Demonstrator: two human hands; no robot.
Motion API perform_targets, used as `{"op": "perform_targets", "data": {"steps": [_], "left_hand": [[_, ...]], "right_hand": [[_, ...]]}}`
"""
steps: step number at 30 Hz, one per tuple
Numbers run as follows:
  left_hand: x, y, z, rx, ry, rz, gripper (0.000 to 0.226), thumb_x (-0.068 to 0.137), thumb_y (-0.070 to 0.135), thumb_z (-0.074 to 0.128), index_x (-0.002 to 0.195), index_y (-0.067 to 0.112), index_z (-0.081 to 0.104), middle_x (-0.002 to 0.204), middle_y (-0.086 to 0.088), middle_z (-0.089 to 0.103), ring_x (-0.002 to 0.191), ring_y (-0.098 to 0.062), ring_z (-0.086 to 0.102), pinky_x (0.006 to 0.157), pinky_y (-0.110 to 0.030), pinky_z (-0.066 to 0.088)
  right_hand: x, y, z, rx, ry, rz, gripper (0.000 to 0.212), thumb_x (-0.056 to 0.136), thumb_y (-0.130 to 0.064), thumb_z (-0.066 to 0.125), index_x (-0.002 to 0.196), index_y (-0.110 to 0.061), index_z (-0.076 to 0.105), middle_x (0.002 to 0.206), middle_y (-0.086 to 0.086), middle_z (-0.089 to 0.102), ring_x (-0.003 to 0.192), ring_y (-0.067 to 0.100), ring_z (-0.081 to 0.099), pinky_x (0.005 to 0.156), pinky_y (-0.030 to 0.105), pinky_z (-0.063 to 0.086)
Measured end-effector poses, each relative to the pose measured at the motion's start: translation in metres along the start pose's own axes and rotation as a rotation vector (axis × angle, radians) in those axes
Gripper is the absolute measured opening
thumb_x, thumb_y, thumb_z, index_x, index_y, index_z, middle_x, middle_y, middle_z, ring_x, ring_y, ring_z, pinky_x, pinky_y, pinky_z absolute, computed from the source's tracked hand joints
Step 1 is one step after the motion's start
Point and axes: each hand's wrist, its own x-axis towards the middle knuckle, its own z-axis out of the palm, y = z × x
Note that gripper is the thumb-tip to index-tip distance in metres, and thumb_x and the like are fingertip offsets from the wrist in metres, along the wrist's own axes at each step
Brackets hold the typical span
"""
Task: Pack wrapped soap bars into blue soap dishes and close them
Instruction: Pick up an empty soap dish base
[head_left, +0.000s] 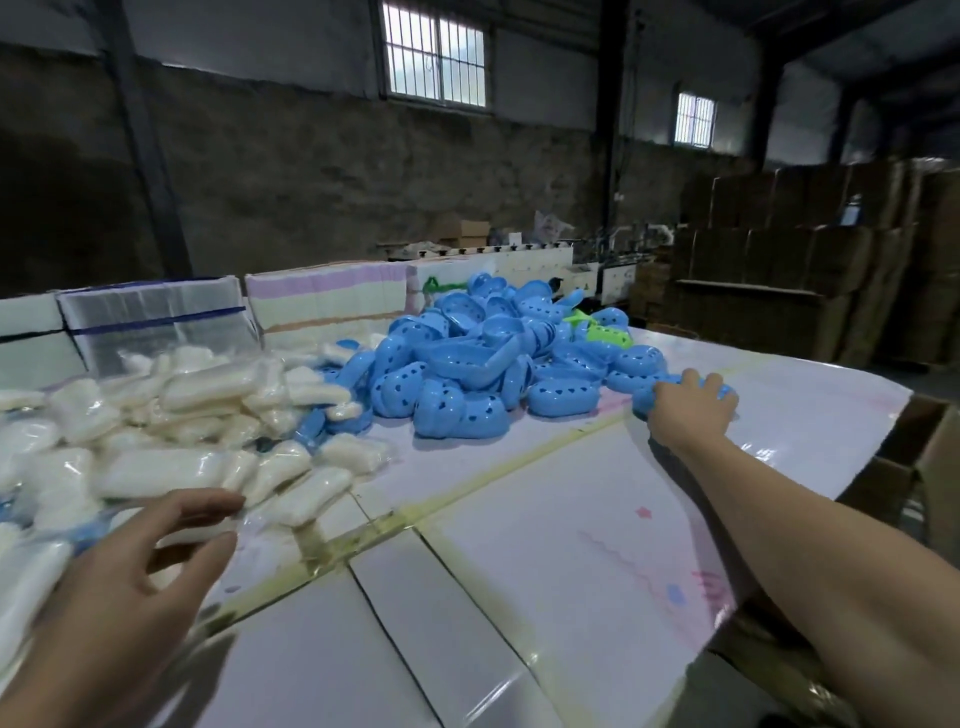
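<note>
On the glossy white table (519, 571), taped at its seams with yellowish strips, a large heap of blue soap dishes (483, 358) sits toward the far middle, with a few green dishes (605, 332) near its far right edge. To the left of that heap spreads a pile of wrapped soap bars (171, 431) in clear film, some blue dishes poking out between the two piles. The right hand (688, 413) reaches far out and curls its fingers over a blue soap dish (644, 402) at the near right edge of the heap, gripping it against the table. The left hand (140, 566) hovers at the near edge of the soap pile, thumb and fingers spread apart and slightly bent, with a wrapped soap bar (195, 530) lying between them; whether it is actually pinched cannot be told. Stacked cardboard boxes (810, 260) fill the far right.
</note>
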Motion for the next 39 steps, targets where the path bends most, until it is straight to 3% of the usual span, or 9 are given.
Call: {"op": "perform_targets", "data": {"steps": [6,13,15,18,23,26,31,35,39], "left_hand": [[0.0,-0.004,0.002,0.038,-0.02,-0.028,0.056,0.074,0.058,0.058,0.127,0.039,0.063,0.117,0.021,0.069,0.087,0.002,0.072,0.043,-0.025,0.054],[-0.005,0.024,0.002,0.059,0.001,-0.017,0.043,0.071,0.053,0.062,0.113,0.043,0.068,0.109,0.021,0.071,0.087,0.002,0.071,0.043,-0.024,0.053],[-0.006,0.036,0.002,0.047,-0.011,-0.032,0.03,0.077,0.034,0.075,0.104,0.047,0.069,0.104,0.025,0.071,0.084,0.006,0.069,0.046,-0.019,0.051],[-0.005,0.043,0.0,0.12,0.001,-0.002,0.053,0.082,-0.003,0.072,0.09,0.05,0.067,0.095,0.029,0.069,0.083,0.005,0.067,0.065,-0.006,0.047],[-0.002,0.048,-0.007,0.208,0.005,0.01,0.042,0.082,-0.007,0.067,0.082,0.036,0.068,0.094,0.015,0.07,0.09,0.007,0.063,0.07,0.003,0.038],[0.0,0.045,-0.011,0.304,-0.051,0.005,0.025,0.082,-0.002,0.067,0.086,0.022,0.073,0.093,0.008,0.07,0.089,0.003,0.061,0.073,-0.003,0.04],[0.009,0.043,-0.035,0.477,-0.021,-0.014,0.017,0.087,0.017,0.065,0.095,0.031,0.07,0.098,0.018,0.067,0.098,-0.01,0.058,0.084,-0.033,0.046],[0.026,0.027,-0.096,0.649,0.142,-0.298,0.017,0.086,0.024,0.065,0.1,0.033,0.063,0.095,0.009,0.062,0.1,-0.022,0.059,0.084,-0.038,0.048],[0.028,0.014,-0.129,0.907,-0.135,-0.624,0.035,0.085,0.031,0.064,0.12,0.03,0.059,0.114,-0.002,0.056,0.114,-0.03,0.054,0.095,-0.037,0.044]], "right_hand": [[0.001,-0.02,0.007,0.11,0.069,-0.05,0.038,0.091,-0.023,0.052,0.129,-0.026,0.053,0.141,0.01,0.04,0.131,0.035,0.032,0.106,0.052,0.032],[-0.045,-0.118,-0.041,0.474,0.164,-0.398,0.034,0.093,-0.036,0.05,0.124,-0.026,0.059,0.125,0.004,0.056,0.119,0.029,0.044,0.097,0.045,0.036],[-0.066,-0.154,-0.063,0.639,0.132,-0.492,0.031,0.093,-0.033,0.051,0.122,-0.026,0.062,0.119,0.003,0.062,0.115,0.028,0.05,0.095,0.044,0.042],[-0.105,-0.206,-0.096,0.917,0.043,-0.622,0.028,0.09,-0.028,0.055,0.114,-0.024,0.069,0.105,0.001,0.07,0.097,0.023,0.062,0.079,0.037,0.052],[-0.184,-0.256,-0.098,1.06,-0.007,-0.93,0.023,0.085,-0.021,0.059,0.104,-0.022,0.073,0.096,-0.002,0.07,0.095,0.02,0.06,0.08,0.037,0.05],[-0.2,-0.257,-0.084,0.997,-0.147,-1.173,0.023,0.084,-0.015,0.062,0.102,-0.02,0.075,0.097,-0.001,0.07,0.094,0.017,0.059,0.083,0.037,0.048],[-0.189,-0.245,-0.079,1.12,-0.357,-1.184,0.021,0.087,-0.016,0.061,0.096,-0.03,0.073,0.088,-0.01,0.071,0.082,0.006,0.061,0.073,0.021,0.05],[-0.195,-0.248,-0.082,1.135,-0.372,-1.254,0.024,0.086,-0.015,0.064,0.088,-0.038,0.069,0.079,-0.017,0.07,0.078,0.002,0.061,0.065,0.014,0.045],[-0.202,-0.25,-0.082,1.072,-0.389,-1.333,0.026,0.088,-0.015,0.064,0.088,-0.041,0.069,0.076,-0.036,0.063,0.081,-0.004,0.059,0.069,0.01,0.042]]}}
